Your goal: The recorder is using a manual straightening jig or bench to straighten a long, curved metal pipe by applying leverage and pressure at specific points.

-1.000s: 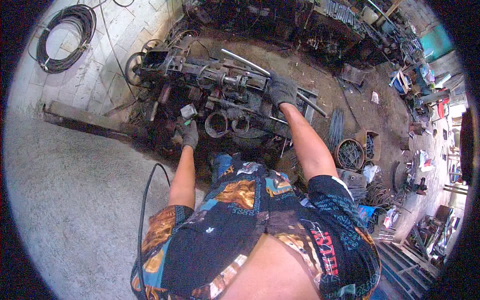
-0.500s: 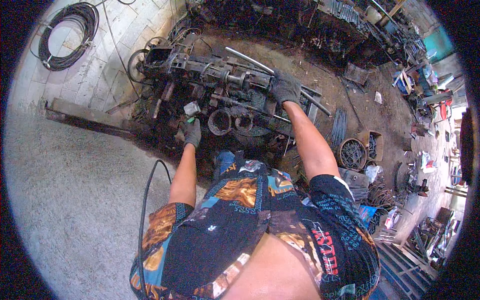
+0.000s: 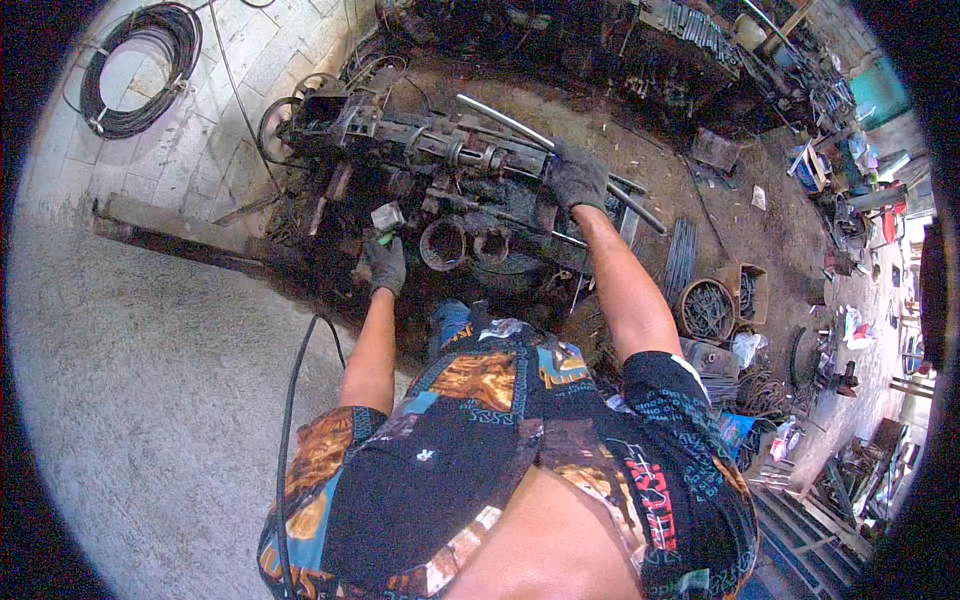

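My right hand (image 3: 578,178), in a dark grey work glove, is closed round a long metal rod (image 3: 500,116) at the right end of a greasy machine (image 3: 420,142). The rod slants from upper left to lower right, passing behind the glove. In front of the machine, my gloved left hand (image 3: 385,266) has its fingers curled beside a small green part (image 3: 386,239), just below a pale box (image 3: 387,216). What lies inside those fingers is hidden. A rusty metal ring (image 3: 443,243) sits to the right of this hand.
Coiled black cable (image 3: 138,70) hangs on the pale wall at upper left. A long metal beam (image 3: 185,235) lies left of the machine. To the right are a bundle of rods (image 3: 681,255), a round bin of metal pieces (image 3: 706,308) and a cardboard box (image 3: 748,292).
The whole view has shifted very slightly. Both hands keep their places at the machine, with no visible change of grip.
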`<state>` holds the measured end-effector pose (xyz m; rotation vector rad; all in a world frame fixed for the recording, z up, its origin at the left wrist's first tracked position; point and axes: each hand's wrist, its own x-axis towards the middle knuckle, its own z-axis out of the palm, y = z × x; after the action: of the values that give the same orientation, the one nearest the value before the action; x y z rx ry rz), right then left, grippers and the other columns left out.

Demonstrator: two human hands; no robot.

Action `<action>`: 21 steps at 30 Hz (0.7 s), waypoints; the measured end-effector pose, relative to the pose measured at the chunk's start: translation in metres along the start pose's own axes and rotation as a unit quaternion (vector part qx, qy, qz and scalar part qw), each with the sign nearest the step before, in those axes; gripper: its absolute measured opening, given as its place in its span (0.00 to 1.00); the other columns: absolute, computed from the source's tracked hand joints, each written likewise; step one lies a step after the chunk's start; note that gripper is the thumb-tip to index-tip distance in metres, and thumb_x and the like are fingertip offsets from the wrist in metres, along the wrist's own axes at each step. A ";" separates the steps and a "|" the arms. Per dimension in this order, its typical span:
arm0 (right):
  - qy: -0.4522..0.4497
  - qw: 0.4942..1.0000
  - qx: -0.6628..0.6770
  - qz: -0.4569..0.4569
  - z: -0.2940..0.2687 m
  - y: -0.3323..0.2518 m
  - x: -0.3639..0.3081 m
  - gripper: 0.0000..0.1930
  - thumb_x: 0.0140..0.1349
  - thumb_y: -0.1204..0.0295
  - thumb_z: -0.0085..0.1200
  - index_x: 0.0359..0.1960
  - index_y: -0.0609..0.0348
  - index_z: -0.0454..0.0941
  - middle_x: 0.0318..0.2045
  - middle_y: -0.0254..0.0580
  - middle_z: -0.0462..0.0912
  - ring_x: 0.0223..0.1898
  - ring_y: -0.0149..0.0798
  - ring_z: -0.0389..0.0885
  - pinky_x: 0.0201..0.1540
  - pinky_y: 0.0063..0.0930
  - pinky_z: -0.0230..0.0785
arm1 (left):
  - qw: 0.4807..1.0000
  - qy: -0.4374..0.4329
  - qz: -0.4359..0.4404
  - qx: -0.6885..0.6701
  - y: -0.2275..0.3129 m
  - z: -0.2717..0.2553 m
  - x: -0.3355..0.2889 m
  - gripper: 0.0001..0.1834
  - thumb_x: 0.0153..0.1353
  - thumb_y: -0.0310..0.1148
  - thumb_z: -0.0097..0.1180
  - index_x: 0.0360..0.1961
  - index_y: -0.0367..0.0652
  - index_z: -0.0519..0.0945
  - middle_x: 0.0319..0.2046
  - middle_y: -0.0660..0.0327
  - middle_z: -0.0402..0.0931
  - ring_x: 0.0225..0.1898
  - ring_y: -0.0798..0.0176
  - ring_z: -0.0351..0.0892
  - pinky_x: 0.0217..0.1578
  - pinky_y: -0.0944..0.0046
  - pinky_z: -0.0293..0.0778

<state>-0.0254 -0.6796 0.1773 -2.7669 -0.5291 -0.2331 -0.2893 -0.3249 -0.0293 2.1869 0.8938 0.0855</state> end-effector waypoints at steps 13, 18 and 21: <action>0.006 1.000 -0.023 0.000 -0.013 -0.008 -0.001 0.11 0.59 0.60 0.54 0.41 0.45 0.83 0.34 0.50 0.86 0.38 0.58 0.85 0.38 0.54 0.74 | 0.999 0.026 0.003 -0.021 -0.024 0.012 0.014 0.50 0.68 0.56 0.48 0.76 0.32 0.44 0.76 0.34 0.39 0.78 0.38 0.34 0.76 0.49 0.37; -0.032 0.999 -0.034 0.008 -0.014 -0.006 -0.002 0.17 0.63 0.61 0.47 0.51 0.42 0.81 0.37 0.52 0.86 0.40 0.58 0.85 0.40 0.54 0.73 | 0.998 0.024 -0.038 -0.047 -0.013 0.012 0.010 0.49 0.68 0.54 0.51 0.76 0.32 0.46 0.76 0.38 0.44 0.77 0.39 0.40 0.75 0.50 0.41; 0.014 1.000 -0.014 -0.019 -0.008 -0.005 -0.002 0.18 0.63 0.60 0.48 0.52 0.41 0.81 0.37 0.52 0.86 0.41 0.58 0.85 0.41 0.54 0.73 | 0.999 0.044 -0.030 -0.008 -0.015 0.002 0.006 0.48 0.67 0.54 0.52 0.75 0.33 0.48 0.75 0.39 0.46 0.77 0.39 0.42 0.75 0.49 0.41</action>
<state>-0.0295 -0.6786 0.1860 -2.7790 -0.5748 -0.2903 -0.2924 -0.3151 -0.0421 2.1535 1.0045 0.1610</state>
